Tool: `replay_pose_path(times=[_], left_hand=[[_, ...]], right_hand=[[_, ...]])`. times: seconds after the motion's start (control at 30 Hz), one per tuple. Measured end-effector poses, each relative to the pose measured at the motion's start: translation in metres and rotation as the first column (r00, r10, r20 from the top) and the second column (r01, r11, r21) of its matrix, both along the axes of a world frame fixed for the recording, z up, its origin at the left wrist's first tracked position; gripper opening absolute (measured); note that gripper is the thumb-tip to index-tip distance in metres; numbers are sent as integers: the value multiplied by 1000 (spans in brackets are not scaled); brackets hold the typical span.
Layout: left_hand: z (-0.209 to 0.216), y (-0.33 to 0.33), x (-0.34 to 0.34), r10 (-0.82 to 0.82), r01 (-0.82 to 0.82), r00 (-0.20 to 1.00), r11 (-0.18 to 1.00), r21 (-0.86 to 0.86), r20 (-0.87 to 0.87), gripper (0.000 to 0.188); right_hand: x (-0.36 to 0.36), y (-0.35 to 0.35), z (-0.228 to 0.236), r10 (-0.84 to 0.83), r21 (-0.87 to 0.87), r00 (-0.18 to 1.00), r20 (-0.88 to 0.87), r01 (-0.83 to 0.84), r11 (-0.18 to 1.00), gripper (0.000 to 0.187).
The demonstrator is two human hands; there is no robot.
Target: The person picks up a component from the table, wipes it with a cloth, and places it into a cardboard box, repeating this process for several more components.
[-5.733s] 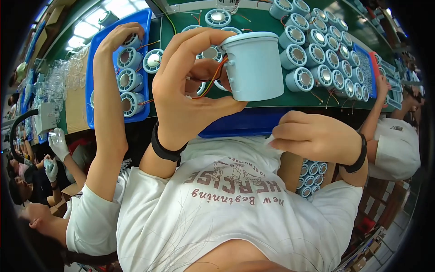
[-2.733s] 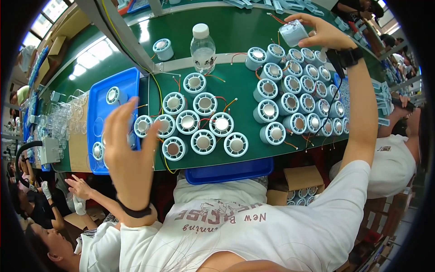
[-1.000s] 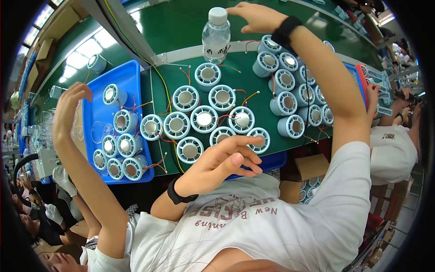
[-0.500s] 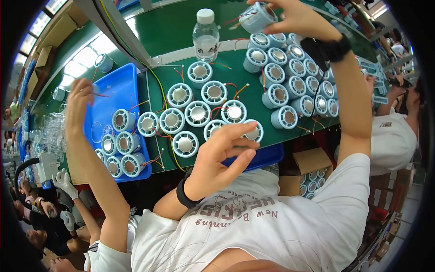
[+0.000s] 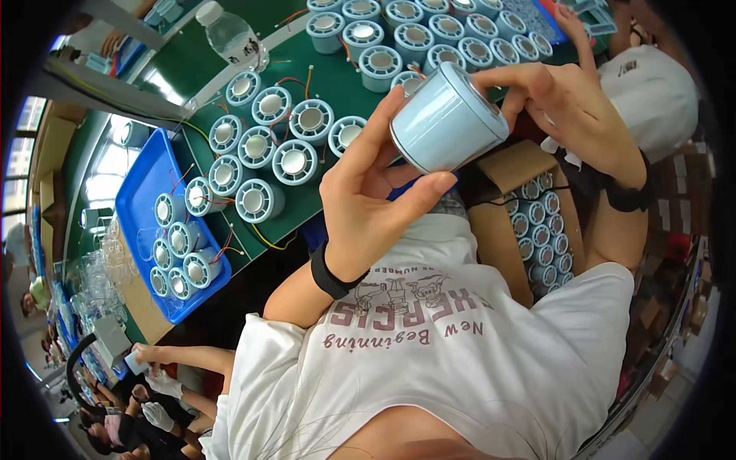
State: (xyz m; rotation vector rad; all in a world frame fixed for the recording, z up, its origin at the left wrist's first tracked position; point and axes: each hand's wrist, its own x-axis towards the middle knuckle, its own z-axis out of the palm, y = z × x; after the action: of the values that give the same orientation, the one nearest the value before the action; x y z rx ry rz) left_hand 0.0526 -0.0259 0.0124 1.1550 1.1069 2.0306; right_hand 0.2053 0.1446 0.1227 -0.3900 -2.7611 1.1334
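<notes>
My left hand [image 5: 366, 184] grips a light-blue cylindrical unit [image 5: 443, 123] tilted on its side in front of my chest, with the thumb below and fingers behind. At the cylinder's right end is my right hand [image 5: 571, 107], its fingers bent around the rim. Small white connectors [image 5: 550, 144] dangle under that hand; their wires are mostly hidden. Beyond my left hand, similar cylinders [image 5: 294, 162] stand on the green table [image 5: 307, 201], showing slotted ring ends, silver centres and thin coloured wires. A denser group of them [image 5: 414, 36] stands farther back.
A blue tray [image 5: 146, 230] with several cylinders lies at the left, near a co-worker's arm [image 5: 192, 356]. A clear bottle [image 5: 230, 38] stands at the back. An open cardboard box [image 5: 498, 222] of cylinders is at the right. Another person in a white shirt [image 5: 652, 84] sits beyond.
My right hand has brought the cylinder from the far group to my chest, and my left hand has closed around it. The view has shifted; the co-worker's arm has left the tray.
</notes>
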Motion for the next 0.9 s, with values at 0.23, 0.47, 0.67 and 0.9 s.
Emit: replay_pose_path(times=[0.23, 0.47, 0.67, 0.9], left_hand=[[2, 3, 8, -621, 844, 477, 522, -126, 622, 58], [-21, 9, 51, -650, 912, 408, 320, -257, 641, 59], [-20, 16, 47, -726, 810, 561, 380, -448, 399, 52], [-25, 9, 38, -617, 611, 764, 596, -521, 189, 35]], right_hand=[[69, -37, -30, -121, 47, 988, -91, 126, 991, 62], [148, -80, -50, -311, 23, 950, -2, 311, 950, 78], [244, -105, -113, -865, 46, 459, 201, 878, 476, 67], [277, -126, -181, -827, 416, 418, 376, 722, 553, 61]])
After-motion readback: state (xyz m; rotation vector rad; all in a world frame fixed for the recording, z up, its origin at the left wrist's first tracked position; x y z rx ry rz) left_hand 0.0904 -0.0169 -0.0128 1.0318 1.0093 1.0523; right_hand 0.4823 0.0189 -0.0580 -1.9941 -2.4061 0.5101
